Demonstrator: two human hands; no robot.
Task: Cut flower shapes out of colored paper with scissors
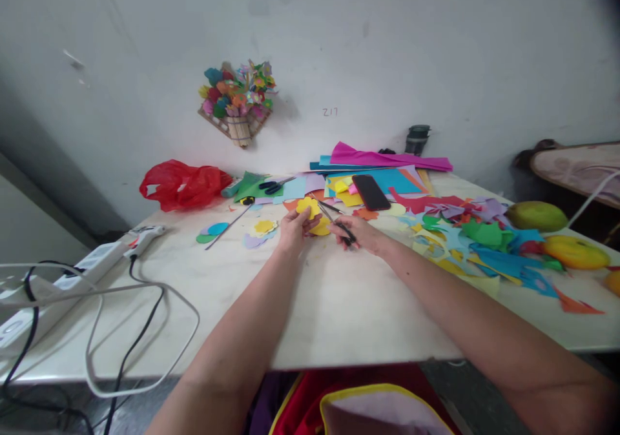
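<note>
White bench (339, 319) by a grey wall (460, 54): yellow paper flower (307, 208) facing scissors (347, 232)

Over mid-bench, the left hand (293, 230) is pinching the flower, seemingly leaving its edge exposed. The right hand (364, 233) is gripping the scissors' black handles, blades angling toward the flower; contact is not showing clearly. A smartphone (371, 192) is lying beyond, and paper scraps (487, 235) are sprawling rightward, probably sitting aside for elbow room.
</note>
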